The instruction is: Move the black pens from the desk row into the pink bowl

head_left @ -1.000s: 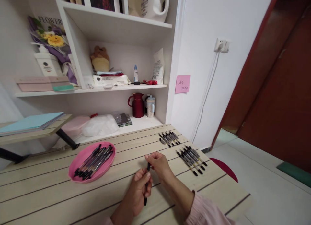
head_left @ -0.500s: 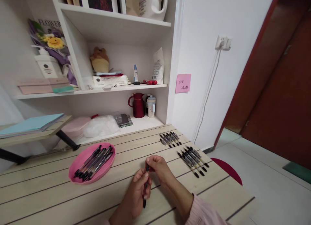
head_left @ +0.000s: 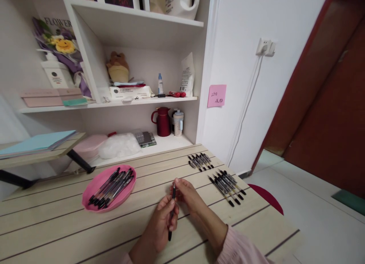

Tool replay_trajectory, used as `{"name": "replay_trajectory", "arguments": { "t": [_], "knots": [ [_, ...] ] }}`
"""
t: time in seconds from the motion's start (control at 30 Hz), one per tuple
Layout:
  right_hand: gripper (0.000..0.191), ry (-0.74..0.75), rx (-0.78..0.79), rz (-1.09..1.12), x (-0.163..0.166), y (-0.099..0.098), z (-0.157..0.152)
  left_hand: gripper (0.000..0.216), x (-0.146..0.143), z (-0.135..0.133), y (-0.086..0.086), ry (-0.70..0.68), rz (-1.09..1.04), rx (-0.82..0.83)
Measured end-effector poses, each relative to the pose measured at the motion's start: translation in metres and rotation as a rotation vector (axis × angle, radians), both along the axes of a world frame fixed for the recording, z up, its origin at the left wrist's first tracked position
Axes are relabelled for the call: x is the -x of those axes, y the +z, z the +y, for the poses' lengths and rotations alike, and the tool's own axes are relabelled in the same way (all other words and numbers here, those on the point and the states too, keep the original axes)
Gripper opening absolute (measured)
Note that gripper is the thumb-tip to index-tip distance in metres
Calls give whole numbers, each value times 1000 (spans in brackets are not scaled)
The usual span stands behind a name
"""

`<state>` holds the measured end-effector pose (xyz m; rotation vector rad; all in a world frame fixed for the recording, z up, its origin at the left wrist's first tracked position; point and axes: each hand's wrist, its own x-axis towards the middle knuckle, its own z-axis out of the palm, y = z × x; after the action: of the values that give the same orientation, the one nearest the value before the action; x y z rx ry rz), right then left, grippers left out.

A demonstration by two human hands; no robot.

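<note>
A dark pen (head_left: 173,193) stands tilted over the table, its upper end pointing away from me. My left hand (head_left: 162,222) is closed around its barrel, thumb on top, and the black lower end sticks out below the fingers. My right hand (head_left: 186,193) pinches at the upper end, where a light-coloured tip shows beside the fingertips. Whether a small part sits between those right fingers is hidden. To the right lie several pens (head_left: 228,186) in a slanted row, with a second group of short black-and-clear pen parts (head_left: 200,161) behind them.
A pink bowl (head_left: 85,201) holding several pens stands on the left of the wooden-slat table (head_left: 119,233). Behind are white shelves with a red jug (head_left: 163,122) and a pale cup (head_left: 178,123). A small raised stand (head_left: 57,153) bears blue paper at the left.
The view has shifted slightly. The right fingertips have moved a little up along the pen, and its light tip now shows. The left hand keeps its hold.
</note>
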<state>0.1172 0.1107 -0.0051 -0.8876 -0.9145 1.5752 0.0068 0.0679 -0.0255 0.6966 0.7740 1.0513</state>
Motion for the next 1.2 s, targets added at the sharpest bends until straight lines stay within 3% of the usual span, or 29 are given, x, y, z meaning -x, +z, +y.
{"name": "replay_trajectory", "arguments": {
  "t": [0.4, 0.53, 0.73, 0.93, 1.2],
  "knots": [
    [37, 63, -54, 36, 1, -7, 0, 21, 2, 3, -6, -23, -10, 0],
    [35, 69, -30, 216, 0, -10, 3, 20, 2, 2, -5, -40, -10, 8],
    [33, -81, -12, 332, -9, -12, 13, 19, 2, -1, -2, -82, 11, -19],
    [34, -175, -41, 280, -16, -16, 22, 19, 3, 1, -5, -92, 3, -12],
    [38, -379, -244, -85, -13, -10, 16, 19, 4, 3, -6, -95, -27, 0]
  ]
}}
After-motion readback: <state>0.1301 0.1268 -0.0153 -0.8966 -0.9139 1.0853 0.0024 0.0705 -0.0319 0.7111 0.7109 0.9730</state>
